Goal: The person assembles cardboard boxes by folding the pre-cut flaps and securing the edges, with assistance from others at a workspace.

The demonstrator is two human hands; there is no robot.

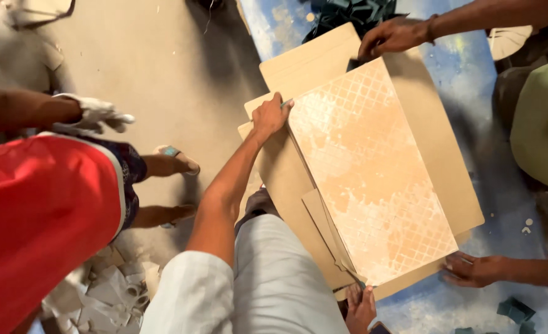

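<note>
2 hands: left hand (270, 115) clamped on a pencil (285, 103) at the tile (373, 179); right hand (360, 307) open beneath the cardboard (447, 167).

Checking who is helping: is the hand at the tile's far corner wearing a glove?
No, the hand at the far corner of the tile is bare, pressing on the cardboard.

Rt hand (360, 307) part off-frame, btm edge.

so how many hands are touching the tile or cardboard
4: left hand at the orange gridded tile's top left, right hand below it, partly hidden, other people's hands at the brown cardboard's top and lower right.
</note>
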